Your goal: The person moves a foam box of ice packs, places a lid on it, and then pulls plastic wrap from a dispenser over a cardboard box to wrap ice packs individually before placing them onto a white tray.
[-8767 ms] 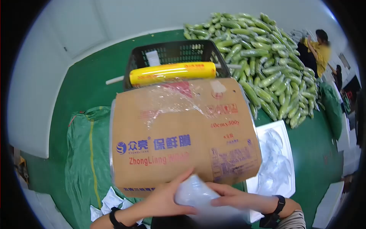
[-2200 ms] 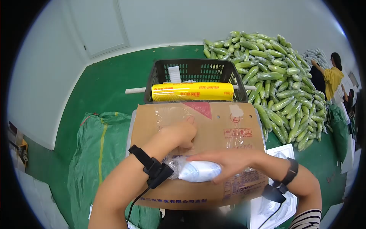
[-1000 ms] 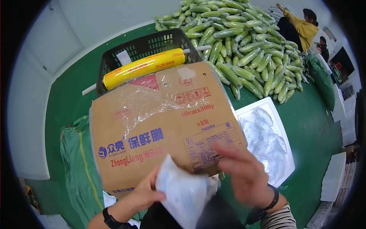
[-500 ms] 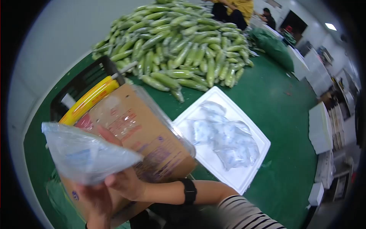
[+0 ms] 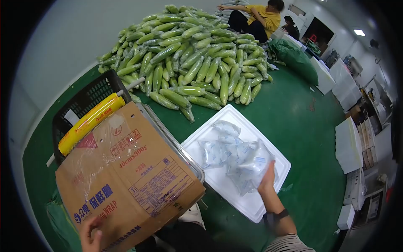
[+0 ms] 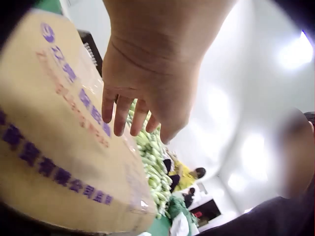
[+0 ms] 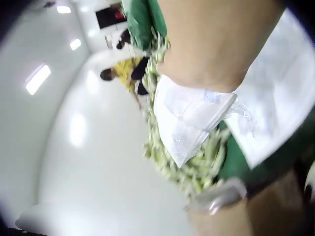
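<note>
My right hand [image 5: 268, 181] holds a clear-wrapped white packet [image 5: 257, 160] by its right side, over the similar packets [image 5: 215, 153] in a white foam tray [image 5: 252, 208]. The right wrist view has this packet [image 7: 184, 115] beneath the hand [image 7: 211, 46], whose fingertips are hidden. At the lower left, my left hand [image 5: 90, 236] is over the printed cardboard [image 5: 126, 168] with nothing in it. Its fingers hang loose and apart beside the cardboard [image 6: 64, 147] in the left wrist view, where the hand [image 6: 150, 78] fills the top.
Behind the cardboard, a yellow film roll [image 5: 90, 124] lies on a rod across a black basket [image 5: 86, 97]. A large heap of wrapped green vegetables [image 5: 189, 59] is on the floor. A person in yellow [image 5: 262, 17] sits behind it. White boxes [image 5: 348, 145] stand at the right.
Half a second ago both hands were at a packet above the cardboard's left side. My left hand has let go, and the right has carried the packet rightward over the tray.
</note>
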Demonstrator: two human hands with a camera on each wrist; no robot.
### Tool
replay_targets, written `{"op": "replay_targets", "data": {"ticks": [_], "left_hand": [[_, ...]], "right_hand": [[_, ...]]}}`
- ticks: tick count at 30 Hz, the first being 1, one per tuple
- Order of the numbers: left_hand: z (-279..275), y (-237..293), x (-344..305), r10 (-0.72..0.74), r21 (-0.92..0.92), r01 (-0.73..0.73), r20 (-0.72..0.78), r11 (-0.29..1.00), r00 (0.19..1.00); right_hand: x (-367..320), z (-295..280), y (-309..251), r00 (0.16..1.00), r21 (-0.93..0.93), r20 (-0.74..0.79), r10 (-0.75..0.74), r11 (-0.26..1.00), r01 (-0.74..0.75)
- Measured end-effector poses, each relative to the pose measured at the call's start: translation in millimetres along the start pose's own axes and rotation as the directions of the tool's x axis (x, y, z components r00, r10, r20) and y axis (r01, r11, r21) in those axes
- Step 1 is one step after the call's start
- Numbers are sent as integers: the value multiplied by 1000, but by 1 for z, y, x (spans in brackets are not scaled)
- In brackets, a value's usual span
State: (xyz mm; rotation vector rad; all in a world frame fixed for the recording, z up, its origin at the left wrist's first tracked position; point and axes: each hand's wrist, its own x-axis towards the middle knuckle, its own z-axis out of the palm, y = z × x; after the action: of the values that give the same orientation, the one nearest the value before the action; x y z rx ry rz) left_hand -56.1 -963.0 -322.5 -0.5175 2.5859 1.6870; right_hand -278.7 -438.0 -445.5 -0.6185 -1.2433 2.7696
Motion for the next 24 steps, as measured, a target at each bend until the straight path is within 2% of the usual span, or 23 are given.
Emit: {"op": "replay_targets", "data": {"ticks": [1, 2, 3, 4, 6, 7, 8, 9, 10, 11, 12, 13, 14, 16, 19, 20, 21, 22, 23, 24], "left_hand": [[-3, -11, -6, -2, 8, 2, -53, 1000, 999], [-4, -21, -11, -4, 17, 6, -110, 1000, 994], [-3, -27, -17, -8, 26, 13, -175, 1000, 985], [0, -26, -18, 61, 160, -39, -134, 986, 989], [1, -19, -15, 154, 437, -109, -69, 893, 986], [0, -23, -19, 153, 493, -117, -33, 862, 988], [-1, -28, -20, 143, 546, -127, 13, 828, 990], [-3, -32, -17, 225, 650, -200, 46, 733, 973], [-4, -34, -11, 291, 738, -268, 101, 620, 951], [-3, -32, -2, 290, 742, -208, 18, 638, 957], [-3, -28, 12, 292, 741, -159, -53, 653, 955], [-3, -30, 28, 288, 675, -87, -191, 732, 939], [-7, -33, 46, 275, 593, -28, -330, 804, 903], [-30, -41, 80, 362, 620, -113, -293, 776, 885], [-61, -55, 112, 432, 657, -220, -177, 721, 884], [-67, -60, 118, 447, 669, -255, -130, 699, 885], [-67, -63, 122, 428, 598, -229, -212, 768, 879], [-71, -63, 122, 342, 524, -151, -289, 838, 894], [-77, -62, 118, 244, 439, -68, -357, 896, 902], [-84, -59, 107, 128, 342, 25, -417, 939, 900]], "right_hand": [[17, -47, 2, 978, -108, -171, -119, 989, 102], [38, -99, 9, 915, -229, -317, -249, 956, 181], [65, -167, 26, 813, -701, -400, -422, 713, 26], [85, -213, 39, 716, -936, -345, -607, 280, -213], [72, -189, 29, 723, -923, -201, -661, -120, -366], [62, -153, 29, 712, -963, 17, -702, -203, -177], [40, -106, 22, 651, -959, 220, -726, -284, 7], [24, -51, 18, 689, -929, 366, -625, -281, 239], [9, 9, 18, 684, -857, 511, -521, -249, 450], [-9, 62, 23, 676, -747, 664, -320, -246, 618], [-27, 113, 32, 614, -624, 781, -117, -201, 755], [-42, 162, 44, 525, -513, 851, 32, -171, 841], [-50, 204, 58, 406, -389, 898, 171, -123, 913], [-35, 254, 100, 278, -241, 916, 288, -156, 958], [5, 308, 153, 175, -129, 961, 215, -213, 969], [15, 321, 161, 180, -145, 943, 279, -144, 979], [22, 332, 168, 181, -165, 921, 344, -75, 983], [27, 338, 176, 179, -193, 896, 406, -6, 981], [37, 337, 188, 137, -132, 951, 277, -38, 991], [34, 346, 181, 362, -345, 849, 386, -116, 932]]}}
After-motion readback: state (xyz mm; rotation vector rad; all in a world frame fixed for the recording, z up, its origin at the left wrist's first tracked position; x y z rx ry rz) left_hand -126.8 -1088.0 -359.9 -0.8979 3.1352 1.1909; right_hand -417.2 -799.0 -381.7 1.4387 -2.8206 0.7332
